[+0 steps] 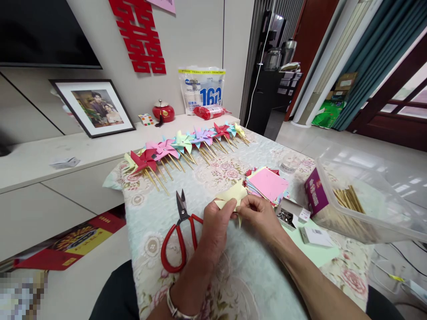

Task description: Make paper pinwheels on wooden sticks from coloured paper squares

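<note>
Between my two hands is a pale yellow paper pinwheel (236,192), its blades folded inward in part. My left hand (216,218) pinches it from the left, thumb pressed on its middle. My right hand (258,213) grips its right side with fingertips together; whether a pin is between them is hidden. Red-handled scissors (173,249) lie at the left, blades slightly apart. A stack of coloured paper squares (267,183), pink on top, is just beyond my right hand. Beside it stands an open small box (287,217) of dark metal pins or fasteners.
Finished pinwheels on sticks (183,144) line the far table edge. A clear plastic bin (360,222) with wooden sticks (348,199) stands at the right. A closed white box (316,237) lies on green paper (325,255); a tape roll (289,163) sits behind the stack.
</note>
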{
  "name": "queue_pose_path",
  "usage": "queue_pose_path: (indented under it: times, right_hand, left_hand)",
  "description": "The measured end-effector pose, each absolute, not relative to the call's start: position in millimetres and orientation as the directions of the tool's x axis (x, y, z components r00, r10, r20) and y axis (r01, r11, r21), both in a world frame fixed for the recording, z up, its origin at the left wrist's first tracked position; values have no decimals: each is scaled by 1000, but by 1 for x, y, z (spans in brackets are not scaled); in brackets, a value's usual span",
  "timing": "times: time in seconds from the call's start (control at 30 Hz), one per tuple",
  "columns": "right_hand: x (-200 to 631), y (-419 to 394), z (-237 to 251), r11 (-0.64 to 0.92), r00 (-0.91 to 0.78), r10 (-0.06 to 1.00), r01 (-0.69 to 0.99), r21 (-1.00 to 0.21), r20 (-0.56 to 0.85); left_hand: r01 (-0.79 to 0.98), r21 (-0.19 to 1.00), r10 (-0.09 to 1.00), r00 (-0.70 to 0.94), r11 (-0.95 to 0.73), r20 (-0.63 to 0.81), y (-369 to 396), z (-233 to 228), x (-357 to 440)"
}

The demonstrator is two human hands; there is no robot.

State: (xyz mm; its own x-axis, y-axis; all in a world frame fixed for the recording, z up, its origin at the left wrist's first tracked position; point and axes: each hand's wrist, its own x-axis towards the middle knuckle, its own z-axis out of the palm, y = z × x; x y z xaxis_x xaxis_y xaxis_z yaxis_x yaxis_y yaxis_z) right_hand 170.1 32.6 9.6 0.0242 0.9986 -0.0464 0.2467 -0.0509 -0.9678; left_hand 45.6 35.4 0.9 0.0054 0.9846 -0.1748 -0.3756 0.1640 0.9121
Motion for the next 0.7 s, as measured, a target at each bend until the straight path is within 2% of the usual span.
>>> queue_pose_path:
  times: [0.13,0.5,0.57,0.7]
  right_hand:
    - [170,33,11,-64,14,998,226,-972,-62]
    - [170,31,15,-40,-11,999,221,-974,-44]
    - [174,31,18,-15,24,1000,190,-982,-11]
    - [188,36,20,123,209,969,73,-990,136]
  left_hand:
    - [-354,929,993,-15,107,-120,34,2,46]
    - [-315,940,990,-22,128,-143,35,3,43]
    - [-337,924,981,-3,181,-194,35,7,41]
    - [-365,884,950,5,294,-314,36,19,35]
